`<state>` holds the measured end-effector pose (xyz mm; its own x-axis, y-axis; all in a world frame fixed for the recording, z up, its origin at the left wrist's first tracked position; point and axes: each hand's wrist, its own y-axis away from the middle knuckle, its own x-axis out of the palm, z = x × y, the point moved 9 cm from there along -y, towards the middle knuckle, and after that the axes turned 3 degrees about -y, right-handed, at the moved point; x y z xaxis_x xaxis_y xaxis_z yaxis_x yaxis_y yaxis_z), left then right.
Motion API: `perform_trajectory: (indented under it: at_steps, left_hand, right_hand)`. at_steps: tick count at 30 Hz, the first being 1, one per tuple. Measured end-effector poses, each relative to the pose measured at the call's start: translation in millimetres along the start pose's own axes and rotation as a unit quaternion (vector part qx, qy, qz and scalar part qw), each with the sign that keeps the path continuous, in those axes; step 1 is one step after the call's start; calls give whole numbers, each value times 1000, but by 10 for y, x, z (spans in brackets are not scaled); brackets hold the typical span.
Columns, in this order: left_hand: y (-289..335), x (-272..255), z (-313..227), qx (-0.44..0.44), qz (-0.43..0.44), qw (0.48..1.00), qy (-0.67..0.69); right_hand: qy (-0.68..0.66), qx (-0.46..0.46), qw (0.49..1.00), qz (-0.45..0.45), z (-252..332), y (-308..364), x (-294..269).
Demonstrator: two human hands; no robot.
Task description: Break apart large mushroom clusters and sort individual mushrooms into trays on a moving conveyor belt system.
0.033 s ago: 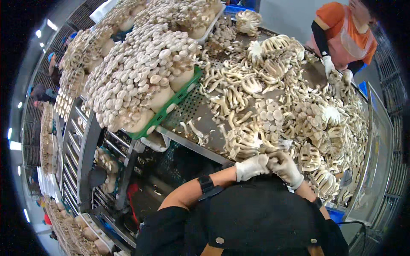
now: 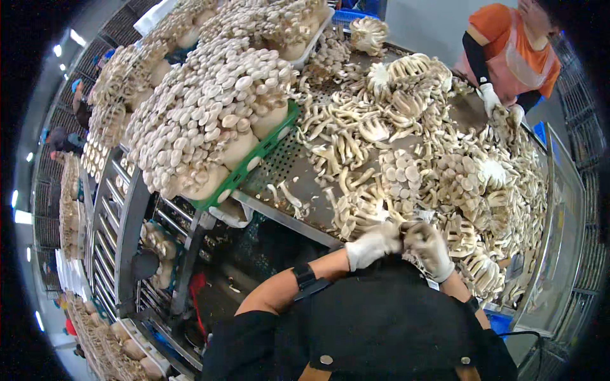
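Observation:
My left hand (image 2: 373, 245) and my right hand (image 2: 430, 251), both in white gloves, are close together at the near edge of the metal table (image 2: 270, 179). Their fingers curl inward, and the fingertips are blurred by motion. A pale, brownish bit shows below the right palm, but what the fingers hold is hidden. Just beyond them lies a mushroom cluster (image 2: 357, 213) with thick pale stems. Loose mushrooms (image 2: 348, 145) and more clusters are heaped across the table. A round-capped cluster (image 2: 401, 173) sits ahead of my hands.
To the left, a green crate (image 2: 254, 155) carries a big mass of mushrooms (image 2: 210, 105) on pale blocks. A roller conveyor (image 2: 111, 216) runs beside it. Across the table, a co-worker (image 2: 518, 60) in orange and a pink apron handles mushrooms with gloved hands. A blue bin (image 2: 500, 319) is at lower right.
My hands have shifted slightly, with the fingertips a little farther apart and the right hand a touch lower. The co-worker's hands have moved slightly. The heaps look the same.

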<state>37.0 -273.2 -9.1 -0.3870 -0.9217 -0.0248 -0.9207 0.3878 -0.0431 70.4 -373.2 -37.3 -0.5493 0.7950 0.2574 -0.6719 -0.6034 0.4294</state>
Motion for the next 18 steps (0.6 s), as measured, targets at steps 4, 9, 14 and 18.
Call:
perform_trajectory:
  at_steps: [4, 9, 14, 18]
  left_hand:
    - [33, 116, 187, 56, -75, 996, -1]
    - [97, -147, 511, -194, -120, 944, 240]
    - [666, -1100, 652, -66, -399, 880, 248]
    - [798, -1538, 480, -27, -440, 796, 415]
  right_hand:
    - [202, -87, 974, 48, 96, -31, 222]
    - [92, 27, 991, -89, 142, -209, -392]
    - [636, -125, 749, 134, 303, -641, 586]
    - [630, -186, 739, 149, -181, -1212, 928]
